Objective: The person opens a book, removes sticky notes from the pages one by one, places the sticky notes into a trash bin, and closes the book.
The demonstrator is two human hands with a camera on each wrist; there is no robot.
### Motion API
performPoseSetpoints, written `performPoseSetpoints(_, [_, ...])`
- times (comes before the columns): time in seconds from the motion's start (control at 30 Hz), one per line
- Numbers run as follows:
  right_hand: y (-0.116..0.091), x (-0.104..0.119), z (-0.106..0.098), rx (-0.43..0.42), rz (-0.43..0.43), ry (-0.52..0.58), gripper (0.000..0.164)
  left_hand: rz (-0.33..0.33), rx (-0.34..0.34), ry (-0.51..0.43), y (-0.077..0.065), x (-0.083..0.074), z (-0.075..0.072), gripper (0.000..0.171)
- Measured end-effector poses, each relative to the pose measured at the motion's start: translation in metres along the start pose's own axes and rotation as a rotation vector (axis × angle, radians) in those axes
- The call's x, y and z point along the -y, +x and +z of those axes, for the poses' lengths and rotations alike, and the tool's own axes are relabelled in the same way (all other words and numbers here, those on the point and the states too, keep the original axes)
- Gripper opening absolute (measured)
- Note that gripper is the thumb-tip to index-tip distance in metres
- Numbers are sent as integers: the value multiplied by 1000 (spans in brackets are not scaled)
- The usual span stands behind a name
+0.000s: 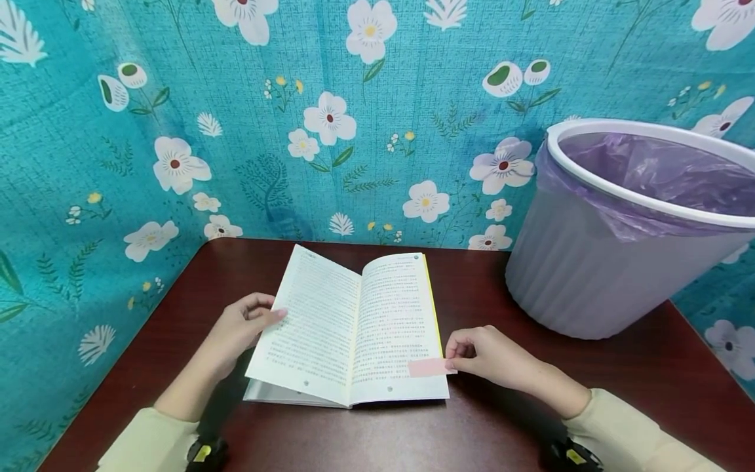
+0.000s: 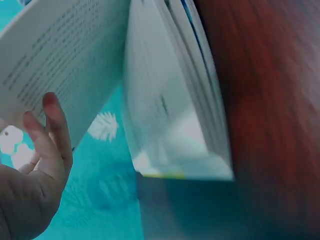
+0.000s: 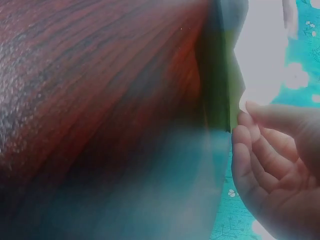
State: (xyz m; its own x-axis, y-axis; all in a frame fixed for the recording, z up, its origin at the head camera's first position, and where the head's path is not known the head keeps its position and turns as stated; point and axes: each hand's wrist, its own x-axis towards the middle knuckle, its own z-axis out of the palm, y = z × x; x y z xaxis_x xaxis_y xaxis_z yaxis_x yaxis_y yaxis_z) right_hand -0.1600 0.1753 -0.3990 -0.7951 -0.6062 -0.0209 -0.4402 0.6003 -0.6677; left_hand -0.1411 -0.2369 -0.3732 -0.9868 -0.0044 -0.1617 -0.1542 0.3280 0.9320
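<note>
An open book (image 1: 392, 328) with printed pages lies on the table. My left hand (image 1: 238, 331) holds the outer edge of a raised left page (image 1: 312, 321), thumb on the printed face and fingers behind it. The left wrist view shows this page (image 2: 65, 55) standing away from the pages under it. Across the lower part of the right page lies a pink paper strip (image 1: 426, 368). My right hand (image 1: 501, 357) pinches the strip's outer end between thumb and forefinger, just past the book's right edge. In the right wrist view the strip is washed out by glare.
A grey waste bin (image 1: 578, 275) with a purple liner (image 1: 643, 170) stands on the right of the dark red-brown table (image 1: 401, 439). Behind the table hangs a teal floral cloth (image 1: 248, 131), which also covers the left side.
</note>
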Motion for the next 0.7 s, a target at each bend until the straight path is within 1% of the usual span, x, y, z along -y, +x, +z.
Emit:
performPoseSetpoints(0.1, [1,-2,1,-5,0,-34,19,-12,-24,110,2,12,-6,44])
performPoseSetpoints(0.17, [2,-4,3,-6,0,-63,20,-47,-24,176,3,18,-8,43])
performPoseSetpoints(0.27, [2,-5,6,-10,1,-102,23,-108,15,279,6,26,-11,46])
performPoseSetpoints(0.33, [2,-6,8,-13,-1,-113,24,-130,56,389,6,28,-12,48])
performPoseSetpoints(0.4, [2,-7,10,-17,-4,-116,25,-133,99,514,6,26,-12,45])
performPoseSetpoints(0.47, [3,-7,11,-21,-7,-117,25,-116,116,657,5,20,-9,38])
performPoseSetpoints(0.53, [3,-8,12,-23,-10,-117,25,-84,109,792,4,12,-2,32])
performPoseSetpoints(0.57, [3,-8,13,-23,-11,-119,25,-65,95,859,3,8,1,30])
performPoseSetpoints(0.63, [3,-9,14,-23,-12,-121,25,-3,56,989,2,-1,9,29])
performPoseSetpoints(0.7, [4,-8,15,-20,-12,-120,25,53,19,1088,0,-8,16,34])
